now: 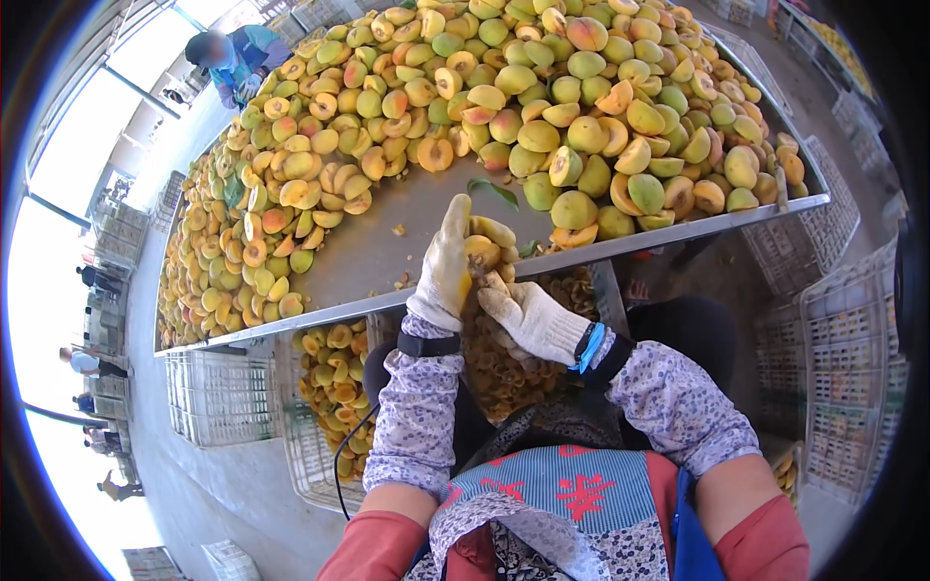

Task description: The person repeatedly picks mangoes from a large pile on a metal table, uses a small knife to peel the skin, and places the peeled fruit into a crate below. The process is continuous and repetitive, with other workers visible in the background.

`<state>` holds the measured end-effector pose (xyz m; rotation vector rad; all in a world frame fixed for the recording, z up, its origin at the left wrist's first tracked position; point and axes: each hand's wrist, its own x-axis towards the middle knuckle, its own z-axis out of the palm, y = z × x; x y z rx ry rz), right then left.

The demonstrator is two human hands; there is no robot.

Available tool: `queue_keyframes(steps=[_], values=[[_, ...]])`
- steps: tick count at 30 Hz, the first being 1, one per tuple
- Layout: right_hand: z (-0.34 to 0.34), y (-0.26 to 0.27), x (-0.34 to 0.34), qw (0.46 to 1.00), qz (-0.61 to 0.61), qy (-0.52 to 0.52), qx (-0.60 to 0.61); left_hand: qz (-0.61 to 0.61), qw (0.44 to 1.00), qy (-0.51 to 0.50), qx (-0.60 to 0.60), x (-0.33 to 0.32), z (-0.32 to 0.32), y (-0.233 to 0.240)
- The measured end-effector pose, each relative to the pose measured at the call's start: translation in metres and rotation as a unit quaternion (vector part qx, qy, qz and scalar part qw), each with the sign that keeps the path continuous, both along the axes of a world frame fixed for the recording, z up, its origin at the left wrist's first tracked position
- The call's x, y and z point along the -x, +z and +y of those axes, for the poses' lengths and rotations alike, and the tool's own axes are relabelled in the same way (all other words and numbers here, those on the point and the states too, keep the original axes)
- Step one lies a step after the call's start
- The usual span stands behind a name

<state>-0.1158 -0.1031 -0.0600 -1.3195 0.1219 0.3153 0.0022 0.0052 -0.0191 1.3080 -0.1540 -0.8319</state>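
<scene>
My left hand (pixel 452 265), in a stained white knit glove, holds a yellow peach or apricot piece (pixel 482 254) above the near edge of a metal table (pixel 363 250). Close against that fruit are the fingertips of my right hand (pixel 534 316), gloved too; whether they grip a small tool or part of the fruit, I cannot tell. A large heap of whole and halved yellow-green fruit (pixel 508 94) covers much of the table. Between the heap and my hands lies a green leaf (pixel 494 192) on the bare metal.
Below the table edge, a crate (pixel 320 479) holds fruit halves, and small brown pieces (pixel 523 378) lie in a container between my knees. White plastic crates stand left (pixel 221 399) and right (pixel 846 363). A co-worker (pixel 236 62) leans at the table's far left; more people are farther off.
</scene>
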Motion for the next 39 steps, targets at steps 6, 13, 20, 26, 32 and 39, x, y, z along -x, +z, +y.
queue_keyframes(steps=[6,13,20,26,32,39], values=[[-0.012,0.025,0.006,0.955,0.149,0.097,-0.236,-0.108,0.973,0.195,0.069,0.029,-0.016,0.001],[-0.022,0.03,0.01,0.984,0.109,0.135,-0.041,-0.106,0.991,0.012,0.081,0.019,0.005,0.003],[-0.007,-0.003,0.015,0.99,-0.104,0.057,0.083,0.109,0.921,0.13,0.351,0.003,0.003,0.001],[-0.036,-0.002,0.028,0.878,-0.081,0.088,0.464,-0.141,0.934,0.321,0.066,0.007,0.095,0.049],[-0.026,0.007,0.026,0.867,-0.108,0.082,0.48,-0.406,0.764,0.279,-0.416,-0.007,0.168,0.038],[-0.027,-0.007,0.029,0.848,-0.157,0.085,0.5,-0.56,0.78,-0.121,-0.251,-0.033,-0.043,-0.001]])
